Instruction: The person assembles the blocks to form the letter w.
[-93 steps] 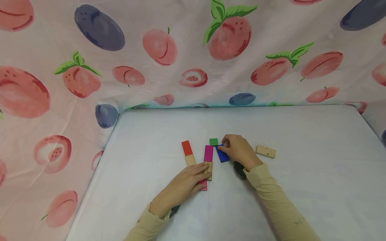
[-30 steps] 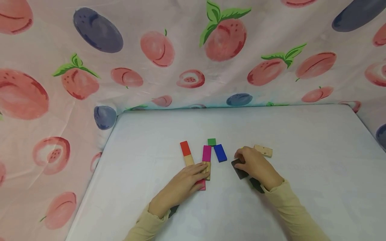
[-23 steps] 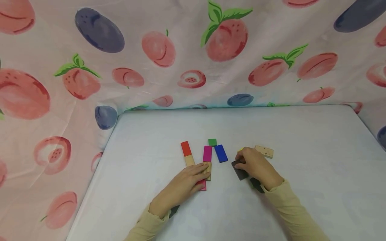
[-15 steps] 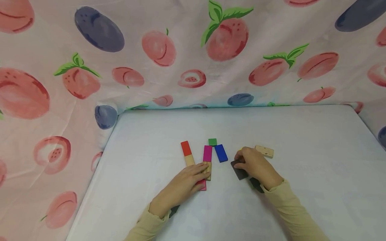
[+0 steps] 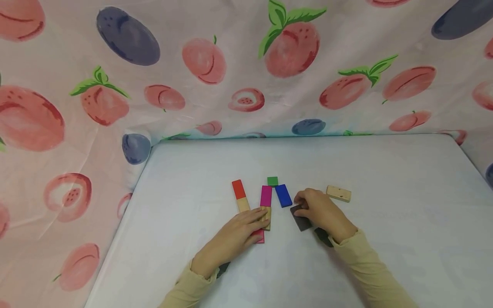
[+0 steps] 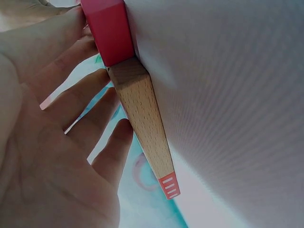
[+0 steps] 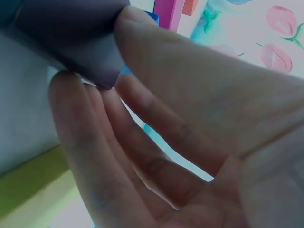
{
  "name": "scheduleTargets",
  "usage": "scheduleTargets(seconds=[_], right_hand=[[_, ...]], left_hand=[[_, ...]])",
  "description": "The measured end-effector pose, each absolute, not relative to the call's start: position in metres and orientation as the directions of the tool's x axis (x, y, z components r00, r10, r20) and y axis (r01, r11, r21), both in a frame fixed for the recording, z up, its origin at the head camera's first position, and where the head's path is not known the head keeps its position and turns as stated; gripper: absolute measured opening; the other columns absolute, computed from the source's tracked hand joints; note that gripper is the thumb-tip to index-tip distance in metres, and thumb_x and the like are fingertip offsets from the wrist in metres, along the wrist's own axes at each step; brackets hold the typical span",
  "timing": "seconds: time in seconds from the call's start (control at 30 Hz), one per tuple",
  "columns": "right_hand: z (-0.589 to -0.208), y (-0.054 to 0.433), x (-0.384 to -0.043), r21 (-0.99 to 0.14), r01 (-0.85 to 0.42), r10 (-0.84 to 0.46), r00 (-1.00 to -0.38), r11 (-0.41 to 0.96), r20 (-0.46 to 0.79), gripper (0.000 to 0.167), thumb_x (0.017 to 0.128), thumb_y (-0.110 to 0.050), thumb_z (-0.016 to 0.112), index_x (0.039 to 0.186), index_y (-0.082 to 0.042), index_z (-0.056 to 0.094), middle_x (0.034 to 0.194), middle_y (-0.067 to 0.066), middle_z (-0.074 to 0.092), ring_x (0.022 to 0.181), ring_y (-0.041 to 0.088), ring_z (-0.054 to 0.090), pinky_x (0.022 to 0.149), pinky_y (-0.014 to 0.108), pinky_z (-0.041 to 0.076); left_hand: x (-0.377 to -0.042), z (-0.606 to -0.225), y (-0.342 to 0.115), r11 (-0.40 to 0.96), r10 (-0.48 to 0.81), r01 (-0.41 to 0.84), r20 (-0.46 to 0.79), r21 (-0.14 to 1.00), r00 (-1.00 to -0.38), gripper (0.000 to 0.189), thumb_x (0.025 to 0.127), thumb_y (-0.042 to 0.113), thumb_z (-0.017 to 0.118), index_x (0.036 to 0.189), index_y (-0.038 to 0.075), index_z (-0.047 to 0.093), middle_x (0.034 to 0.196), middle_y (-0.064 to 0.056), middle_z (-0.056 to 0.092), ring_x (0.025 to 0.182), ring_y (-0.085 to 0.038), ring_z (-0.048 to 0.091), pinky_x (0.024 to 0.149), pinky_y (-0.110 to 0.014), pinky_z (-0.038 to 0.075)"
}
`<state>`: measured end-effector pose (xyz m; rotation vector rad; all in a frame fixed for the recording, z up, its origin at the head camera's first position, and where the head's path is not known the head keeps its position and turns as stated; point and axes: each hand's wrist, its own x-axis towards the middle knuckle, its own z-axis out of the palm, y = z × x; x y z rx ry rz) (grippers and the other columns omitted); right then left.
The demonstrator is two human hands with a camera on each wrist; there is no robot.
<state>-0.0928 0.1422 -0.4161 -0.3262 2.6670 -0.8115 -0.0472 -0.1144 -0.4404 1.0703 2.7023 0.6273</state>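
In the head view my left hand (image 5: 233, 234) rests on a row of blocks, its fingers stretched over a plain wooden block (image 5: 267, 223) and a pink block (image 5: 260, 238). A magenta block (image 5: 266, 195) continues the row at its far end. The left wrist view has the fingers along a wooden block (image 6: 145, 116) and a pink block (image 6: 110, 31). My right hand (image 5: 322, 211) pinches a dark brown block (image 5: 301, 219) between thumb and fingers, just near of a blue block (image 5: 283, 196). A green block (image 5: 272, 181) touches the blue block's far end.
Left of the row, a red block (image 5: 238, 188) meets another wooden block (image 5: 242, 204), partly behind my left hand. A loose wooden block (image 5: 339, 193) lies beyond my right hand. Something yellow (image 7: 35, 183) shows in the right wrist view. The white table (image 5: 385, 248) meets a fruit-print cloth (image 5: 246, 77).
My right hand has left the blue block and taken hold of the dark brown block. Lately it has moved that block slightly left, toward the blue one. The left hand has stayed put.
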Motion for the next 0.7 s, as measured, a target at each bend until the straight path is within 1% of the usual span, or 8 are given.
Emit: scheduleTargets(seconds=[0.23, 0.7], right_hand=[[-0.417, 0.1379, -0.0947, -0.59, -0.115, -0.311, -0.919, 0.799, -0.242, 0.025, 0.083, -0.004, 0.078, 0.105, 0.003, 0.068, 0.085, 0.007, 0.061, 0.079, 0.019, 0.055, 0.07, 0.032, 0.052], [-0.4189, 0.1323, -0.0973, -0.602, -0.104, -0.303, -0.922, 0.792, -0.24, 0.033, 0.083, -0.006, 0.079, 0.109, 0.005, 0.064, 0.083, 0.006, 0.058, 0.078, 0.018, 0.054, 0.068, 0.03, 0.051]], left_hand=[[-0.0477, -0.4416, -0.1144, 0.658, 0.685, 0.614, -0.008, 0.436, -0.729, 0.046, 0.098, 0.028, 0.062, 0.141, 0.013, 0.056, 0.157, -0.002, 0.04, 0.145, -0.021, 0.037, 0.118, -0.04, 0.034], [-0.0481, -0.442, -0.1152, 0.653, 0.688, 0.616, -0.006, 0.441, -0.726, 0.045, 0.099, 0.026, 0.062, 0.141, 0.013, 0.056, 0.157, -0.003, 0.04, 0.145, -0.022, 0.038, 0.119, -0.04, 0.033]])
